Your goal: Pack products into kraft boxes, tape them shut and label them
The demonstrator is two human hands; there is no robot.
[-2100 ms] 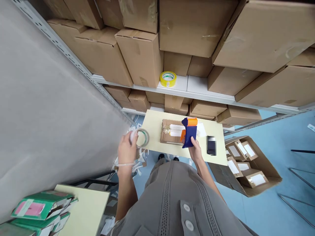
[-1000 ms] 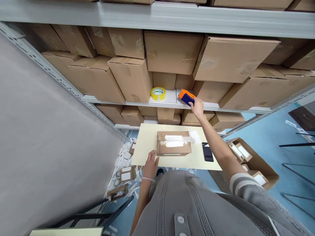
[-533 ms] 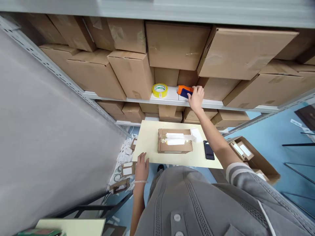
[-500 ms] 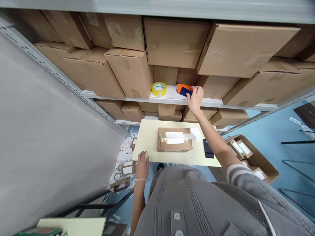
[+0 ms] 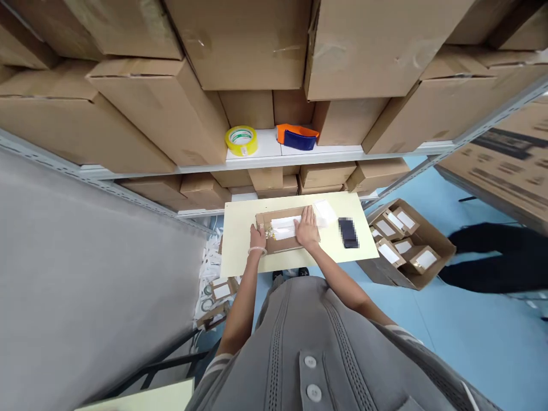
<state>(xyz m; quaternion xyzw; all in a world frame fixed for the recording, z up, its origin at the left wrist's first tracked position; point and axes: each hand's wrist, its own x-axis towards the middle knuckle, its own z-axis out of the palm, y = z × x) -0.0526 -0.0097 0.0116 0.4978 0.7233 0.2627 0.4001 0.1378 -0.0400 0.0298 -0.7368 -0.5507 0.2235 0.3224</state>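
Observation:
A taped cardboard box (image 5: 280, 246) with white paper labels on its top lies on the pale yellow board (image 5: 235, 260). My left hand (image 5: 258, 237) holds the box at its left end. Flat on the right part of the top lies my right hand (image 5: 307, 228), fingers stretched out, partly covering the label. White paper (image 5: 324, 213) sticks out past the box's right end. On the shelf above, the orange and dark blue tape dispenser (image 5: 297, 137) stands beside a yellow tape roll (image 5: 242, 141), with neither hand on them.
A dark phone (image 5: 348, 233) lies right of the box. Cardboard boxes (image 5: 257, 63) fill the shelves ahead. On the floor at right, a large open carton (image 5: 443, 248) holds several labelled parcels. Another person's dark-clothed legs (image 5: 492, 257) show beyond. Scraps (image 5: 205, 285) litter the floor at left.
My right hand has let go of the tape dispenser on the shelf and come down onto the box. My left hand has moved from the board's front edge to the box's left end.

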